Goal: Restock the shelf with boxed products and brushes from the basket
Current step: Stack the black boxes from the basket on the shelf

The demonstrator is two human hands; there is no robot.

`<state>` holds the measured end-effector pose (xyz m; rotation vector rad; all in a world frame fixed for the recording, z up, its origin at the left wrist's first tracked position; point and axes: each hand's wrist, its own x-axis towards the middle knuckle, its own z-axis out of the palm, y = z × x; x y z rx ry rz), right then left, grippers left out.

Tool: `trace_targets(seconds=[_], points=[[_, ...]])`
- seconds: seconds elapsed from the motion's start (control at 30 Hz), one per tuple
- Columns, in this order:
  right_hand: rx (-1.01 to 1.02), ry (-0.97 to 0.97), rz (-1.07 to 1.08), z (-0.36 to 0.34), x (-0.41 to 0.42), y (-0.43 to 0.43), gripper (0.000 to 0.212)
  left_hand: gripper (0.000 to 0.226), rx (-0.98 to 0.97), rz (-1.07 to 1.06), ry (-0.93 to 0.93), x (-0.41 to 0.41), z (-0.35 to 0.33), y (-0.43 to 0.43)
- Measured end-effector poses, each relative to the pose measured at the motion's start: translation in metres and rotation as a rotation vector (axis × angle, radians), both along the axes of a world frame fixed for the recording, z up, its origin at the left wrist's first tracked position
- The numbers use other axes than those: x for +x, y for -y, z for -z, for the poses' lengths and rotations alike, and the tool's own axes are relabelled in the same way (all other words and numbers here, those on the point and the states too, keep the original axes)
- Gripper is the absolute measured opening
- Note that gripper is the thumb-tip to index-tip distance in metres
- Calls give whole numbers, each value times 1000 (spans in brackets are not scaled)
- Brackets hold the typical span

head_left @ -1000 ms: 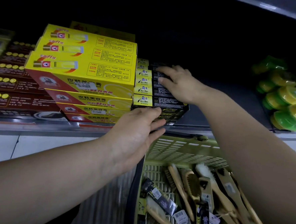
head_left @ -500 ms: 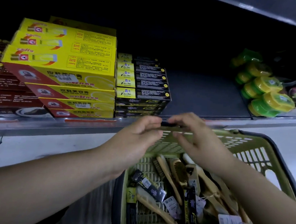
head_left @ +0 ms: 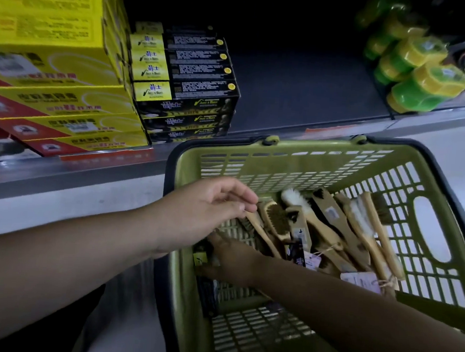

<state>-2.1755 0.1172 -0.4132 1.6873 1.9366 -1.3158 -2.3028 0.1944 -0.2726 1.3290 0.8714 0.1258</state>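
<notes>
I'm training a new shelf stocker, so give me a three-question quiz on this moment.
1. True or false: the wooden brushes lie inside the green basket.
2. The right hand reaches: A into the basket's left side, B into its right side, C outside it.
3. What colour are the large boxes stacked left of the black boxes?
Key: 1 true; 2 A; 3 yellow.

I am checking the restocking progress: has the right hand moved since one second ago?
Yes. The right hand left the black boxes and went down into the basket.
</notes>
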Motion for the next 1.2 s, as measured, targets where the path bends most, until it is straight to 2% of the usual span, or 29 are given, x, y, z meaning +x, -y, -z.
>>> trace_targets(seconds=[0.07,0.27,0.37,0.43,0.5,0.53,0.6,0.63,0.73,0.83,0.9,1.0,1.07,1.13,1.2], points=[[-19,-54,44,5,-12,4,70,19,1,13,-1,1,1,0],[-155,-335,496,-37,24,-2,51,20,41,-43,41,-2,3,3],[-178,-630,849,-76,42,0,47,28,102,-87,62,-5,6,5],[-170,-844,995,-95,43,3,47,33,110,-96,83,-7,7,7],[-129,-927,1051,-105,39,5,57,41,72,-91,80,-7,8,8],[-109,-947,1067,-108,37,4,59,53,32,-75,64,-7,8,8],[-78,-994,1096,-111,34,3,46,85,-55,-12,6,-6,11,9],[-62,-1015,1107,-112,33,1,35,93,-90,24,-20,-6,11,11],[2,-1022,1130,-110,35,-8,22,86,-101,47,-64,-4,13,12],[53,-932,1219,-92,46,-14,26,67,-113,-46,-85,-3,18,9],[63,-724,1172,-71,53,-12,19,51,-168,-122,-30,-2,19,9],[7,-241,777,-33,55,-2,7,40,-173,-174,2,-2,19,9],[30,-1,458,-10,51,5,20,39,-170,-195,7,-1,20,10],[53,120,240,5,45,11,40,40,-168,-204,10,-1,21,10],[43,157,143,13,40,13,52,43,-169,-208,13,-1,22,9]])
